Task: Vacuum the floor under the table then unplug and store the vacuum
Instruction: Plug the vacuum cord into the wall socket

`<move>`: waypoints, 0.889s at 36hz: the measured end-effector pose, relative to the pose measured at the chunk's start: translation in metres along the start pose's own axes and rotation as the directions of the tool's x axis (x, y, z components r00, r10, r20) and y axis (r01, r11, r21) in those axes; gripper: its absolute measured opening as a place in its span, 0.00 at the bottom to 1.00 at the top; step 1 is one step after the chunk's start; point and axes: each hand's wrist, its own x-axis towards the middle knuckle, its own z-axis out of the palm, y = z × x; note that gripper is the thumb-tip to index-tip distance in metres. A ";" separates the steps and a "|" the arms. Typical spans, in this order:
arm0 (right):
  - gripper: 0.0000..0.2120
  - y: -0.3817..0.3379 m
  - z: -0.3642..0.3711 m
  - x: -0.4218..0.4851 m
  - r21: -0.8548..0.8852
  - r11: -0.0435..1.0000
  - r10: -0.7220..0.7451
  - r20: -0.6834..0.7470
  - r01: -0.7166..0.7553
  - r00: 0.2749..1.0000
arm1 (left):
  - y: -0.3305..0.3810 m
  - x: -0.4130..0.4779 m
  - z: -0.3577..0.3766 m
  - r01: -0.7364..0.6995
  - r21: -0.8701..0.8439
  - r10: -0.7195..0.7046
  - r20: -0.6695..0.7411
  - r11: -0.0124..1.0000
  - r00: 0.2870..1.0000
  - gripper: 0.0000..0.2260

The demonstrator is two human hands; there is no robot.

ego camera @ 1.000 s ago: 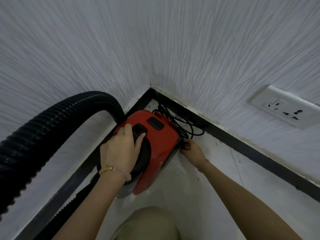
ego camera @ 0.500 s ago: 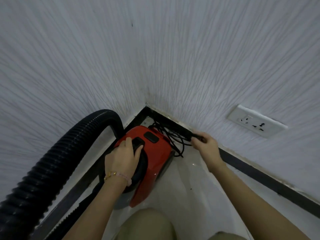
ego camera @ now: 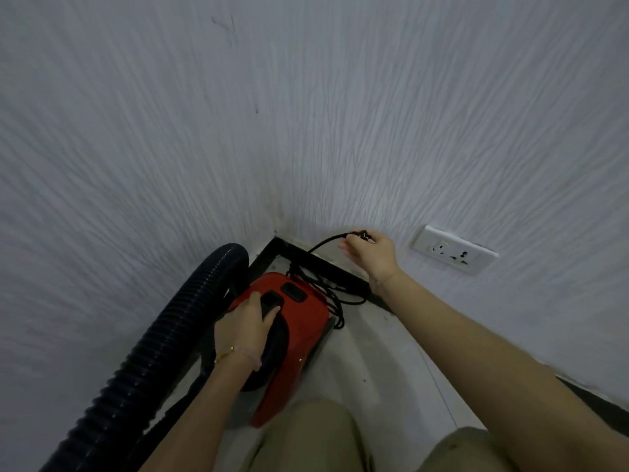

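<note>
Head: ribbed hose (ego camera: pixel 143 366), smooth red vacuum (ego camera: pixel 303 323)

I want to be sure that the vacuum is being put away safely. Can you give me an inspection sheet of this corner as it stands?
Surface: pale tiled floor, a few dark specks on it.
Job's things: red vacuum stands in the corner; its black hose arcs up on its left.
Clutter: nothing seen.
Hands: left hand grips the vacuum's handle; right hand holds the end of the black cord up near the wall.
Cables: the cord lies in loose loops behind the vacuum; nothing is plugged into the wall socket.
Surroundings: textured pale walls, black skirting, the person's knees at the bottom edge.
</note>
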 end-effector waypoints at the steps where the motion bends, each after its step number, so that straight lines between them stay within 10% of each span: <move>1: 0.07 0.002 0.006 0.004 0.026 1.000 0.012 0.000 -0.012 1.000 | 0.000 -0.001 0.000 0.001 -0.008 -0.001 0.002 1.000 1.000 0.15; 7: 0.08 0.031 0.045 0.027 0.016 1.000 0.008 -0.074 -0.006 0.997 | -0.003 -0.002 0.004 0.037 -0.075 -0.036 0.006 0.997 0.999 0.12; 15: 0.07 0.056 0.021 0.048 -0.420 0.902 -0.237 -0.283 0.102 0.930 | -0.010 -0.001 0.006 -0.032 -0.051 0.032 -0.006 0.998 0.999 0.16; 32: 0.01 0.065 -0.009 0.043 -0.885 0.417 -0.473 -0.016 0.208 0.881 | -0.046 -0.020 -0.017 -0.049 -0.177 0.037 -0.071 0.983 0.997 0.16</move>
